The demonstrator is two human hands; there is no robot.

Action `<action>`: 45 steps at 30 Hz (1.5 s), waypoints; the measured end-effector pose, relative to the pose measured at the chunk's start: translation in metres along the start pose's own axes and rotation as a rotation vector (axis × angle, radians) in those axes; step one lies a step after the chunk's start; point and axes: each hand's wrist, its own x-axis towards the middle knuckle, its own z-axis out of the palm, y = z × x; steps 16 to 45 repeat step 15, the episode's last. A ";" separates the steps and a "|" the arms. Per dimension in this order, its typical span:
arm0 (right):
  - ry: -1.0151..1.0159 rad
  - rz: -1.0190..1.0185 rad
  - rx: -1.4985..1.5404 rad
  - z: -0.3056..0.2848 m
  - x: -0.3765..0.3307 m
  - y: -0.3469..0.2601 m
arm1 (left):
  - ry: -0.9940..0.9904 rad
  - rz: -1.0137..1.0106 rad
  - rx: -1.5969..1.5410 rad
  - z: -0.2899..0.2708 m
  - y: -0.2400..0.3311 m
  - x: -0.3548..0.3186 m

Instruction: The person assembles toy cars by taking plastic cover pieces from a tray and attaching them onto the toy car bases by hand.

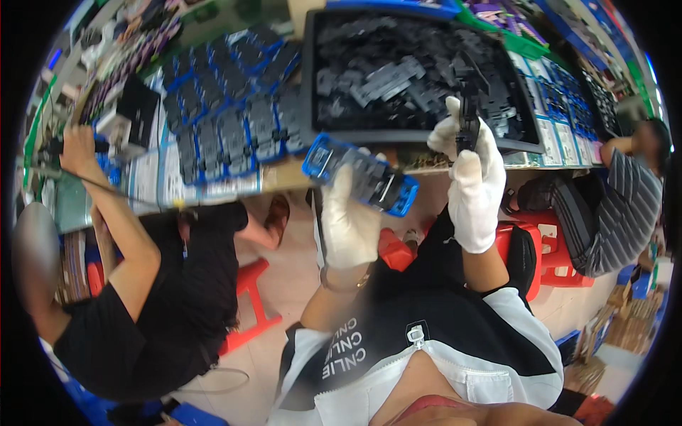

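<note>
My left hand [352,231], in a white glove, grips a blue and dark grey plastic housing [364,179] with the thumb across its near side. The housing is tilted, its blue ends showing at the upper left and lower right. To its right, my white-gloved right hand [476,202] is raised with thumb and fingers around a narrow black plastic part [469,106]. That part stands roughly upright, before the near right of a large black tray [419,136]. Loose dark plastic pieces [391,78] fill the tray. The two held things are apart.
Rows of blue and grey housings [238,138] cover the bench left of the tray. More blue pieces [565,92] lie to its right, beside a green-edged bin [522,46]. A co-worker's hand [79,150] works at far left; another person in grey [625,206] sits at right.
</note>
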 end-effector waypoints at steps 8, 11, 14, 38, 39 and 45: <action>0.096 -0.390 -0.659 -0.086 0.063 -0.049 | -0.046 0.022 0.013 -0.003 0.029 -0.009; 0.215 -0.384 -0.507 -0.096 0.098 -0.054 | 0.050 0.098 0.132 -0.025 0.043 -0.015; 0.306 -0.487 -0.570 -0.124 0.144 -0.067 | 0.139 0.107 0.139 -0.042 0.051 -0.023; 0.354 -0.490 -0.602 -0.132 0.162 -0.070 | 0.121 0.120 0.180 -0.048 0.055 -0.023; 0.354 -0.490 -0.602 -0.132 0.162 -0.070 | 0.121 0.120 0.180 -0.048 0.055 -0.023; 0.354 -0.490 -0.602 -0.132 0.162 -0.070 | 0.121 0.120 0.180 -0.048 0.055 -0.023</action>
